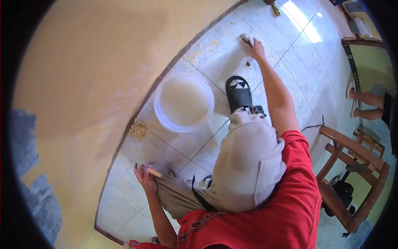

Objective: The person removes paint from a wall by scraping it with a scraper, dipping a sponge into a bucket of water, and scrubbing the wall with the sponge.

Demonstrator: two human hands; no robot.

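My right hand (256,50) reaches far out over the tiled floor, closed around a paintbrush (245,38) with pale bristles. Low at the left, my left hand (145,179) grips a scraper (155,172) with a light wooden handle, beside my bent knee. Its thin blade end points toward the wall and is hard to make out. Between the hands, close to the wall, stands a translucent white bucket (184,103) of cloudy whitish liquid. My foot in a black sandal (239,94) rests to the right of the bucket.
The yellowish wall (83,83) has bare grey patches (43,203) at lower left. Yellow flakes (140,130) lie along its base. A yellow-handled tool (275,10) lies at the top. On the right are a wooden frame (352,141) and another person's legs (367,106).
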